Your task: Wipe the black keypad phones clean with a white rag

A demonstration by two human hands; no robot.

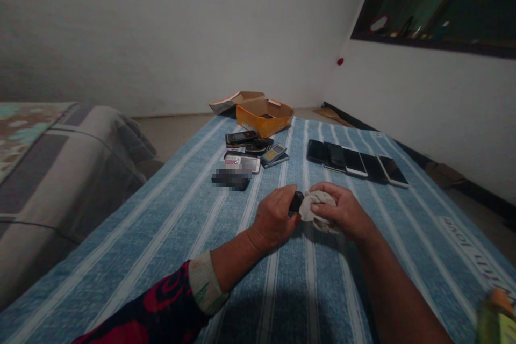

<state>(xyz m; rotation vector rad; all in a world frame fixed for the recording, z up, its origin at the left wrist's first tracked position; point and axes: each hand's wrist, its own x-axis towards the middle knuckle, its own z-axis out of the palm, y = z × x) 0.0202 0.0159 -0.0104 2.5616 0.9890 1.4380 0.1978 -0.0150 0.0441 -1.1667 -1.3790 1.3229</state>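
Near the middle of the striped blue cloth (pixel 226 236), my left hand (pixel 276 217) grips a small black phone (pixel 296 201), mostly hidden by the fingers. My right hand (pixel 342 209) pinches a crumpled whitish cloth (pixel 318 208) against the phone's right end. Beyond my left hand lies a loose group of old phones, among them a white and red keypad phone (pixel 250 164), a blue-grey one (pixel 274 154) and a black one (pixel 243 137). Several larger phones lie in a slanting row beyond my right hand, with a white-edged phone (pixel 393 171) at its right end.
An open orange box (pixel 262 121) stands at the far end of the cloth, its flap spread left. A bottle (pixel 497 320) with an orange cap is at the lower right corner. A grey-covered bed or seat (pixel 92 161) is on the left; a dark-framed window (pixel 439 0) is upper right.
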